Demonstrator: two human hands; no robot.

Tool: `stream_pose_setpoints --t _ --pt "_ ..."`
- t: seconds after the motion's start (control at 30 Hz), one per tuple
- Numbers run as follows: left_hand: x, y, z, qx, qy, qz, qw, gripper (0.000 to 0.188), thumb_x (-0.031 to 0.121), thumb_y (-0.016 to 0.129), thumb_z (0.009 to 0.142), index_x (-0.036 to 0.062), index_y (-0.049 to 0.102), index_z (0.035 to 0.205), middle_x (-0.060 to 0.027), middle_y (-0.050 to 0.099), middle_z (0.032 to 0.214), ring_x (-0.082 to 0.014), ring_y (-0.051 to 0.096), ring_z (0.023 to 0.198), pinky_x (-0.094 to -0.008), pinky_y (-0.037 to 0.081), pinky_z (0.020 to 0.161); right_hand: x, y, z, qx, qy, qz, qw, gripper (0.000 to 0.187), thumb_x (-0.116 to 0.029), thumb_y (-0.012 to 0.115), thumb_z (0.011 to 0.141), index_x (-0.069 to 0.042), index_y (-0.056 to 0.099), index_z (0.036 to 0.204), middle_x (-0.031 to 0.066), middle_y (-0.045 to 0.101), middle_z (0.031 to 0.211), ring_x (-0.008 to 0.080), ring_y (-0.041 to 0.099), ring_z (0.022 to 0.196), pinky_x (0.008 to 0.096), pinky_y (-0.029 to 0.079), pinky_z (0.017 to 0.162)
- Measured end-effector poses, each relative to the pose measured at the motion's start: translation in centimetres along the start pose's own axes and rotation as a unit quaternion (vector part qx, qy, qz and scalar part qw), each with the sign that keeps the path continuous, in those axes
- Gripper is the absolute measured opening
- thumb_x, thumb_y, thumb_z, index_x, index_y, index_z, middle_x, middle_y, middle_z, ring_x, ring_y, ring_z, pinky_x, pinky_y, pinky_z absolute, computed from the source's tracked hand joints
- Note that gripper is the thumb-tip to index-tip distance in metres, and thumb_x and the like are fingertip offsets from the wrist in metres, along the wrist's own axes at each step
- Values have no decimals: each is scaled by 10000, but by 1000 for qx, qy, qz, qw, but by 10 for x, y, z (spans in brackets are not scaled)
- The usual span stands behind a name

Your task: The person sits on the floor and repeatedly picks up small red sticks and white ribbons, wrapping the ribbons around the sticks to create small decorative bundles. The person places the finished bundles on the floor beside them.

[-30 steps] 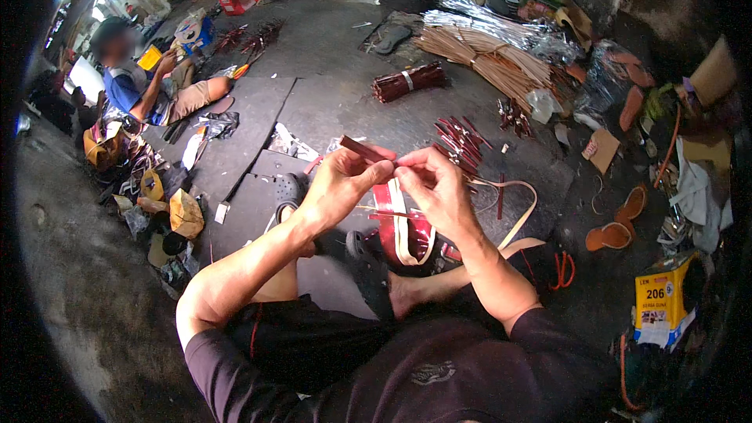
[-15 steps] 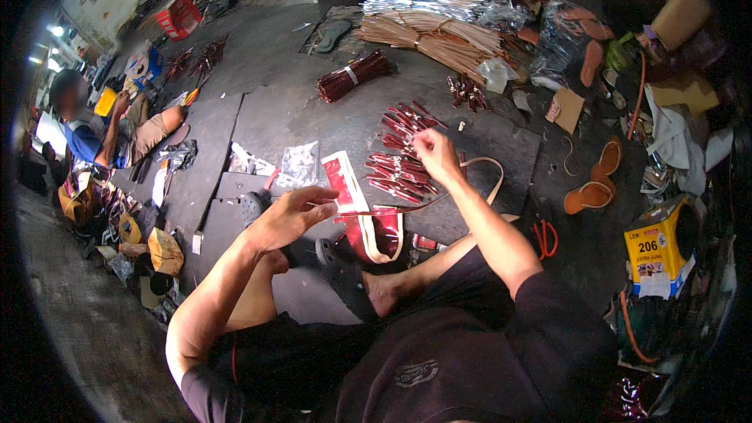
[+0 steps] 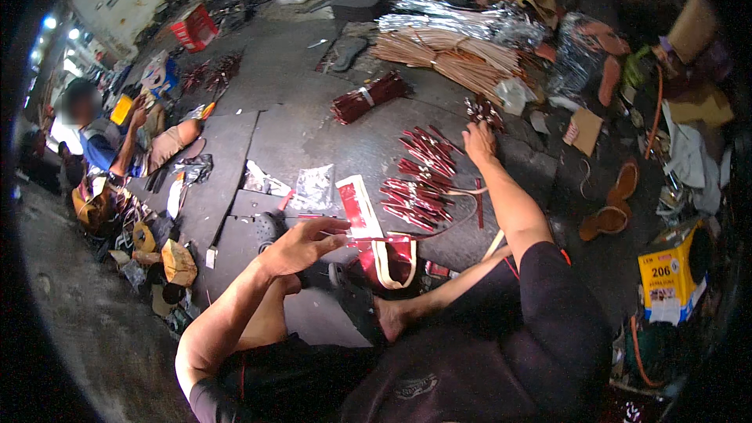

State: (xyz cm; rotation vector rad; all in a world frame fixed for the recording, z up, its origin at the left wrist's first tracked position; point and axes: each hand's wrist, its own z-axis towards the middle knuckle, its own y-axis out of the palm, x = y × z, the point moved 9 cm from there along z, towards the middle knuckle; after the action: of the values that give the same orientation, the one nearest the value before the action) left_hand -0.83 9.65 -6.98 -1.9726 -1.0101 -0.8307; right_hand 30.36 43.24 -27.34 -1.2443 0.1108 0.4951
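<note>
My left hand point(image 3: 309, 247) pinches one end of a thin dark red strip point(image 3: 427, 236), above a pair of dark clogs. The strip runs off to the right, and part of its course is hard to follow. My right hand point(image 3: 479, 142) is stretched out to a small dark red bundle point(image 3: 484, 112), its fingers apart at the bundle's near edge; whether they touch it I cannot tell. Between the hands lie several short dark red pieces point(image 3: 415, 202) in rows. A red, cream-edged piece point(image 3: 361, 207) and a red piece with a cream loop point(image 3: 394, 258) lie near my left hand.
Beyond lie a tied dark red bundle point(image 3: 368, 97) and long tan strips point(image 3: 442, 55). Orange-brown soles point(image 3: 607, 222) and a yellow can point(image 3: 666, 278) are at right. At left another person point(image 3: 117, 137) sits on the floor. A clear plastic bag point(image 3: 312, 186) lies near the middle.
My right hand has moved away and to the right, from above the rows of short pieces to the small bundle. My left hand stays near the clogs. The view has shifted slightly.
</note>
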Motion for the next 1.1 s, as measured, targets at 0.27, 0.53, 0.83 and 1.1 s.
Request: stream_pose_setpoints --t 0.27,0.53,0.83,1.1 --pt "4 2 0 -3 26 11 1000 437 296 621 999 4 592 1324 -154 640 1300 -248 600 1194 -383 470 1018 40 -14 -27 44 242 227 942 230 -102 665 903 -37 587 1110 174 687 974 311 690 883 437 536 735" --pt "26 9 0 7 62 10 998 396 245 590 1019 -11 581 1322 -150 646 1263 -218 607 1171 -357 476 1006 -48 -52 -93 22 307 785 538 420 -55 648 929 38 467 1297 145 652 1019 241 676 929 385 594 870" --pt "62 -28 -17 143 170 -286 932 614 402 578 1016 -12 438 1447 -184 586 1319 -234 593 1201 -381 489 1037 -264 -227 -139 -222 11 656 721 266 -123 622 973 24 630 1195 74 697 957 124 679 830 284 555 810" --pt "68 -38 -27 190 186 -262 928 393 268 587 1025 -71 617 1222 -146 719 1044 -192 704 972 -326 564 920 -297 -274 -142 -100 -136 490 855 276 -146 670 941 12 639 1166 131 689 1044 245 688 940 357 542 857"
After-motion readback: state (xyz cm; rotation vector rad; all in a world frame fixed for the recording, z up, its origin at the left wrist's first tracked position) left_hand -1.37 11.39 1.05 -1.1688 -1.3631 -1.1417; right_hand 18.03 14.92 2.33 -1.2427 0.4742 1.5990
